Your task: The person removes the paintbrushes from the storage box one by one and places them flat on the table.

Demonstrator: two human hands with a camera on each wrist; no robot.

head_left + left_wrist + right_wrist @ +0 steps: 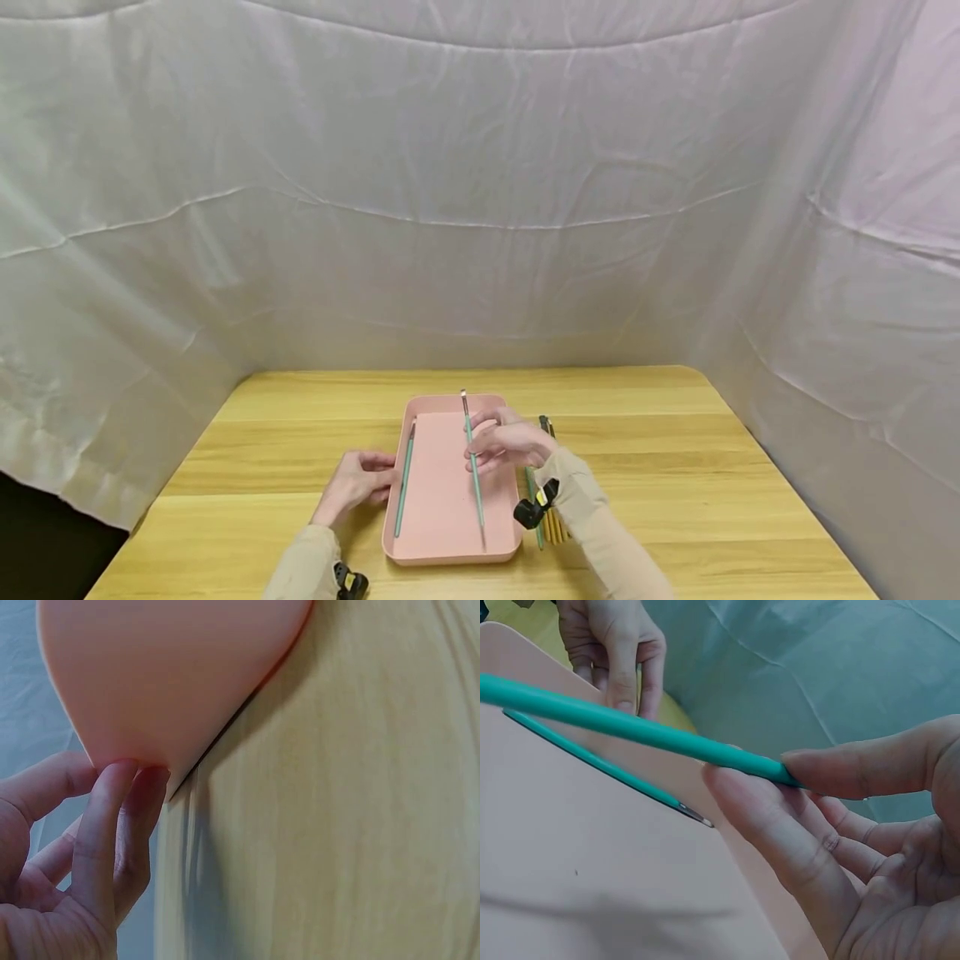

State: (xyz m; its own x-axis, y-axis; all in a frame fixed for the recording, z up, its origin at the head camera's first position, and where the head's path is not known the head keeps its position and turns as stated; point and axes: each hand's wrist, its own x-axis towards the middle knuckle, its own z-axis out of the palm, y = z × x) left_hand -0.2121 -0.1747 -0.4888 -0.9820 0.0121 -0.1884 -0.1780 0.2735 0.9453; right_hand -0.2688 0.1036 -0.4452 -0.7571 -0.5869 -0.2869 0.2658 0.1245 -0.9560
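Note:
A pink tray lies on the table. At its left side my left hand pinches the tray wall, one finger reaching over the rim and others against the outside. Over the tray's right half, my right hand holds a green-handled paintbrush between thumb and fingers. That brush has its bristle end toward the far edge; its handle crosses the right wrist view. A second green paintbrush rests inside the tray along the left wall.
Just right of the tray, partly hidden by my right forearm, lie another green handle and several yellow-handled brushes. The wooden table extends to both sides. A grey cloth curtain hangs behind and at the sides.

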